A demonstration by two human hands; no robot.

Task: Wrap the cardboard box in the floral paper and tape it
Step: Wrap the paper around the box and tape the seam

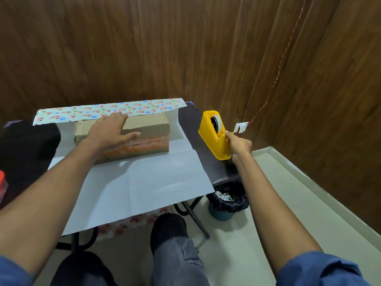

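Plain brown cardboard box point(132, 137) with orange print sits under the flat, spread left hand point(111, 131), on the floral paper point(132, 182) lying white-side up. Right hand point(239, 144) pinches at the yellow tape dispenser point(212, 139).

Table point(208, 159): floral paper point(144, 182), tape dispenser point(215, 139).

The floral paper point(115, 112) shows a pale blue-green printed side with small red, blue and green flowers along its far edge; its near side is plain white. The cardboard box point(144, 129) is brown with orange print on its near face. At the right, the tape dispenser point(214, 139) is bright yellow
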